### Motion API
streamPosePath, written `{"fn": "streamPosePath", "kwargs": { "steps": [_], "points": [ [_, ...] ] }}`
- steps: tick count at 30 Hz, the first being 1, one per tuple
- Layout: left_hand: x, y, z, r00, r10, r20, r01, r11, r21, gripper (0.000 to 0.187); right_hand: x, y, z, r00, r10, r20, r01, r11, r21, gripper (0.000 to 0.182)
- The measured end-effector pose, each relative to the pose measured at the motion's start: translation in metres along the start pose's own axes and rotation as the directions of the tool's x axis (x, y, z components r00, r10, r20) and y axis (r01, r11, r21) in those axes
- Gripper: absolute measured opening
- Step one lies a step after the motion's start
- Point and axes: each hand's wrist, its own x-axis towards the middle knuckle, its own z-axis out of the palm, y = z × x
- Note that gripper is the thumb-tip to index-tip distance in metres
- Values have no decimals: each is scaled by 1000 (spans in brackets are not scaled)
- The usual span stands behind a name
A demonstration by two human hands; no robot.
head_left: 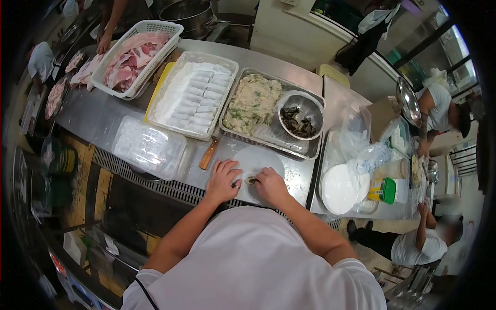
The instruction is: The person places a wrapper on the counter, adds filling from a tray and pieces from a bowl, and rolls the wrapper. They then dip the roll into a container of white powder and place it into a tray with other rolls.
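Note:
Both of my hands rest at a round, pale wrapper sheet (261,157) near the steel table's front edge. My left hand (223,181) lies on the left side, fingers bent, something small and dark at its thumb. My right hand (269,185) has its fingertips pinched at a small dark piece of filling (251,180) between the hands. Left of the sheet lies a wooden-handled tool (208,154). Behind are a tray of pale minced filling (253,101) and a steel bowl of dark pieces (298,122) standing in that tray.
A tray of white rolls (199,98) and a basket of raw meat (135,59) stand at the back left. A clear lidded box (149,146) is at left. White round plates (339,189) and a green-lidded tub (386,190) are at right. Other people work around.

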Motion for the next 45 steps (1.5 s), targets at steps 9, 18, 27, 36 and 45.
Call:
{"fn": "streamPosePath", "kwargs": {
  "steps": [9, 18, 27, 36, 45],
  "points": [
    [0, 0, 2, 1000, -1, 3, 1, 1000, 18, 38, 6, -4, 10, 996, -60, -66, 62, 998, 20, 8],
    [0, 2, 0, 1000, 0, 2, 0, 1000, -7, 38, 32, 17, -52, 926, 258, -277, -207, 957, 201, 70],
    [1, 1, 0, 1000, 8, 5, -8, 1000, 11, 35, 7, 27, -23, 956, 257, -139, -242, 963, 120, 108],
    [2, -13, 17, 952, -259, -161, 223, 951, -215, 44, -17, 30, -39, 691, 711, -135, -637, 686, 352, 57],
    [47, -1, -4, 917, -387, 91, 374, 918, 134, 18, -13, 56, -1, 667, 735, 123, -699, 560, 444, 39]
  ]
}}
